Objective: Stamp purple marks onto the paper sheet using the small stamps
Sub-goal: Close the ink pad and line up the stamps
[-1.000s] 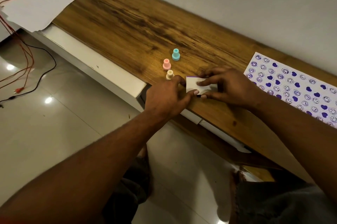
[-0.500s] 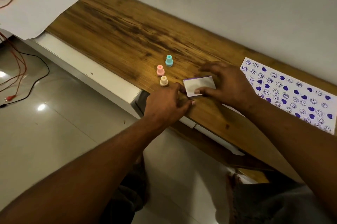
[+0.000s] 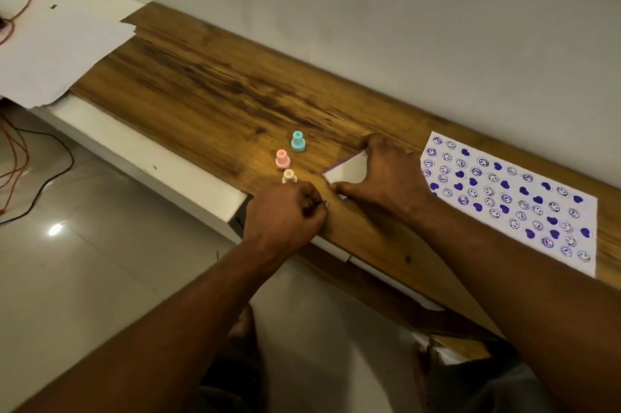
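I see the paper sheet point(image 3: 514, 201) lying flat on the right part of the wooden shelf point(image 3: 208, 90), close to the wall. It is full of purple marks — little smiley rings and solid hearts in rows. No hand touches it. Left of it, in the middle of the shelf, stand three small stamps in a short slanted row: the blue stamp point(image 3: 297, 141) farthest back, the pink stamp point(image 3: 282, 159) next, and the cream stamp point(image 3: 289, 176) nearest the front edge. They are upright and close together but not touching. Between the stamps and the sheet is a small white card point(image 3: 349, 172) with a thin purple edge. My right hand point(image 3: 386, 174) lies over it, fingers spread, with the thumb tip by its near corner — it covers and holds the card against the wood. My left hand point(image 3: 285, 214) is just in front of the cream stamp, curled into a loose fist at the shelf's front edge; I cannot tell if anything is inside it. Far to the left, plain white sheets point(image 3: 50, 53) hang over the end of the shelf, and red wires point(image 3: 13, 157) trail down to the shiny floor.
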